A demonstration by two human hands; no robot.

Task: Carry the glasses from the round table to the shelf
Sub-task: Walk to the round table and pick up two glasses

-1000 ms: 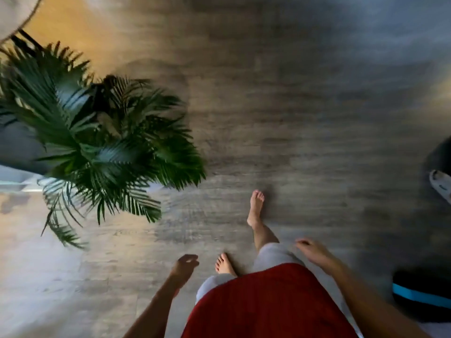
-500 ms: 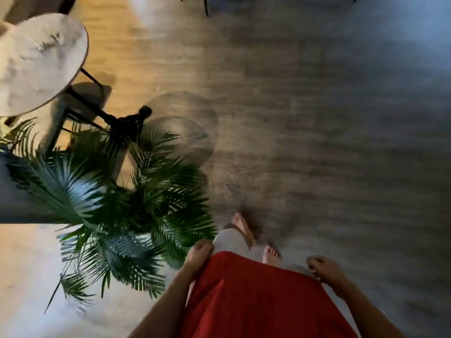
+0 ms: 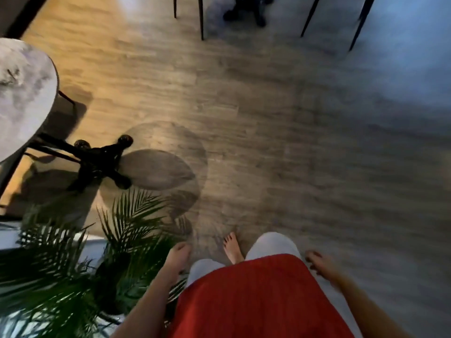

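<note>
The round marble-topped table [image 3: 22,93] shows at the left edge, on a black footed base [image 3: 102,159]. No glasses and no shelf are visible in this view. My left hand [image 3: 178,259] hangs at my side with loosely curled fingers and holds nothing. My right hand [image 3: 319,263] hangs on the other side, fingers relaxed, also holding nothing. Both hands are well short of the table, with a plant between my left hand and it.
A green palm plant [image 3: 73,264] stands at the lower left, close to my left arm. Thin black chair legs [image 3: 201,18] and more legs [image 3: 358,23] stand at the top. Wood floor [image 3: 292,142] stretches ahead.
The view has moved forward: the round table and its base have come nearer and lower in the frame, the plant has slid down left, and chair legs have appeared at the top. Both hands still hang unladen.
</note>
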